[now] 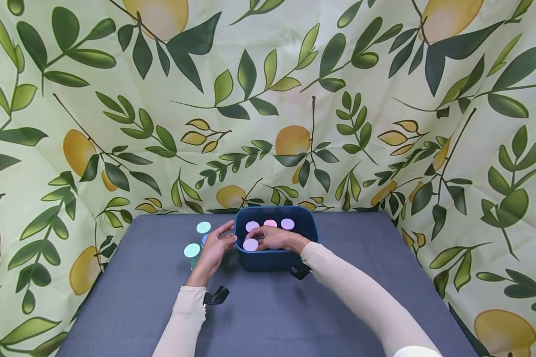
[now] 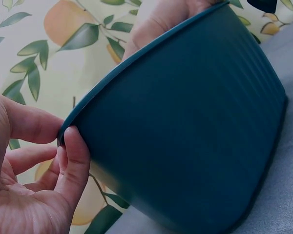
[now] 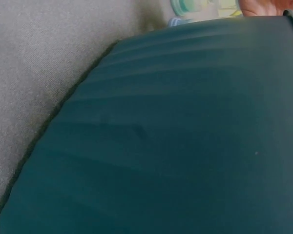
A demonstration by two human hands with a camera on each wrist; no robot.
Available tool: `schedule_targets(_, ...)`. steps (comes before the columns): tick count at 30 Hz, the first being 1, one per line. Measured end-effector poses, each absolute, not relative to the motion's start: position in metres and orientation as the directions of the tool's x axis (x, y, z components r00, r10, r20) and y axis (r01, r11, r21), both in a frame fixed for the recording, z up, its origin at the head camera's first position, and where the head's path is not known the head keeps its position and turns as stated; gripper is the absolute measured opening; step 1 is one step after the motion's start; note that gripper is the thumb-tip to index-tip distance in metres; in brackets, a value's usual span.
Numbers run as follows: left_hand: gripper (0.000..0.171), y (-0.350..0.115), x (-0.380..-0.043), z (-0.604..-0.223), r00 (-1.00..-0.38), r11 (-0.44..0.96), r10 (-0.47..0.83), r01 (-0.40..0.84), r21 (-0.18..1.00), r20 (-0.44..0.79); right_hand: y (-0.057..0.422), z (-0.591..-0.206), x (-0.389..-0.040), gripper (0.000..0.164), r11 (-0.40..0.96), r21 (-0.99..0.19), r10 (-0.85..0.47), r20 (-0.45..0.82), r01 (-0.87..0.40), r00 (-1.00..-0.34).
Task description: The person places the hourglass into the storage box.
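A dark blue-teal plastic bin (image 1: pixel 268 262) stands on the grey-blue table. My left hand (image 1: pixel 215 250) pinches its left rim between thumb and fingers, as the left wrist view shows at the bin's edge (image 2: pixel 95 92). Reaching in over the front rim, my right hand (image 1: pixel 274 238) has curled fingers at a jar with a lilac lid (image 1: pixel 250 244). The jar's body is hidden by the bin wall. Behind that hand, two more lilac lids (image 1: pixel 288 224) and a pink lid (image 1: pixel 270 223) show inside the bin.
Left of the bin stand jars with pale green lids (image 1: pixel 192 250), and a blue lid (image 1: pixel 204 240) is partly covered by my left hand. The grey-blue table (image 1: pixel 339 317) meets a leaf-and-lemon patterned cloth (image 1: pixel 250 148) at the back and sides.
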State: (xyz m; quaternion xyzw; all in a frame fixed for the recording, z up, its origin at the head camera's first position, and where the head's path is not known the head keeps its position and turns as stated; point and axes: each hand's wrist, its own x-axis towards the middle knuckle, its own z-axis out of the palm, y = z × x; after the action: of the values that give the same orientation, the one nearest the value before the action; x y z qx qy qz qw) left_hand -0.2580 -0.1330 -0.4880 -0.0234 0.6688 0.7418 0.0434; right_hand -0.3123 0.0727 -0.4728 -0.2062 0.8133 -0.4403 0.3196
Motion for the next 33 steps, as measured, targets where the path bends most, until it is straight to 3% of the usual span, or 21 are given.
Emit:
schedule_targets(23, 0.052, -0.1319, -0.2575, -0.4883, -0.995, -0.09, 0.023, -0.102, 0.991, -0.1, 0.0732, -0.4751, -0.3106, 0.033, 0.561, -0.827, -0.57, -0.343, -0.048, -0.747)
schedule_targets(33, 0.052, -0.1323, -0.2582, -0.4893, -0.995, -0.088, 0.025, -0.095, 0.992, -0.094, 0.0754, -0.4703, -0.3084, 0.035, 0.568, -0.816, -0.595, -0.321, -0.103, -0.737)
